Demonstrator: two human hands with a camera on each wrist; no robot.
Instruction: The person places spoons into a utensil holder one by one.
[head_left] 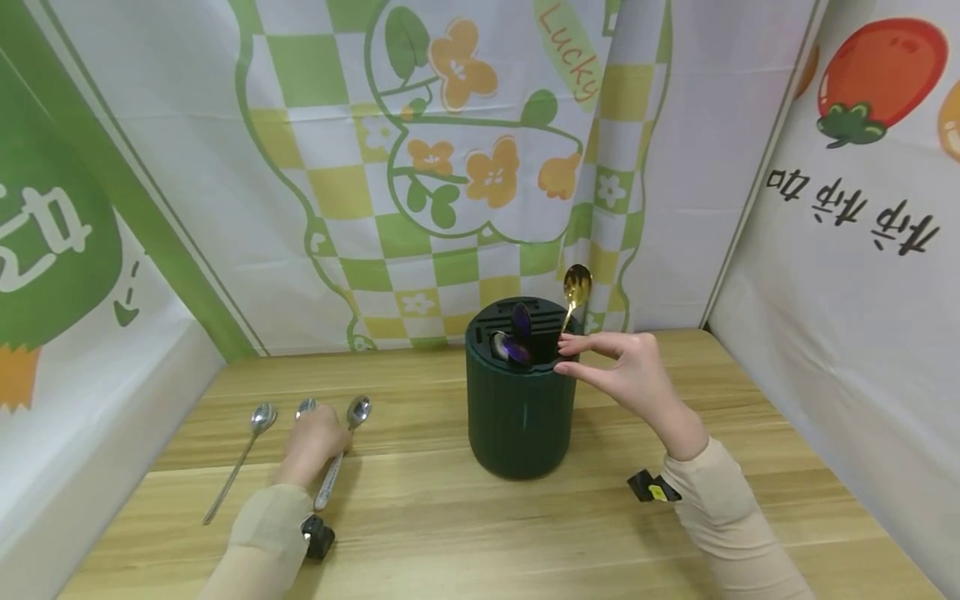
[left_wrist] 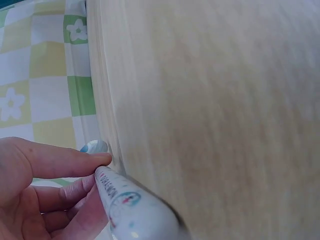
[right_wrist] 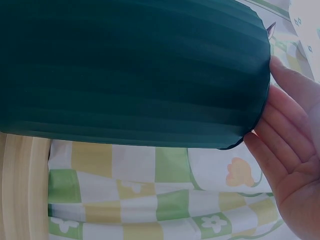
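Observation:
Low over the table, my left hand (head_left: 318,437) pinches the white printed handle (left_wrist: 132,205) of a silver spoon (head_left: 360,408) between thumb and fingers. Another silver spoon (head_left: 306,407) is partly hidden behind that hand, and a third long silver spoon (head_left: 243,458) lies to its left. A dark green ribbed utensil holder (head_left: 519,425) stands upright at the middle. My right hand (head_left: 626,371) is at its right rim, thumb and fingers apart, fingertips beside a gold spoon (head_left: 576,287) that stands bowl up in the holder. Purple spoons (head_left: 521,321) also stick out of it.
The wooden table (head_left: 450,533) meets a checked, flowered curtain (head_left: 405,250) behind the holder. Printed white cloth walls (head_left: 847,275) close in both sides. Slots are cut in the holder's black top.

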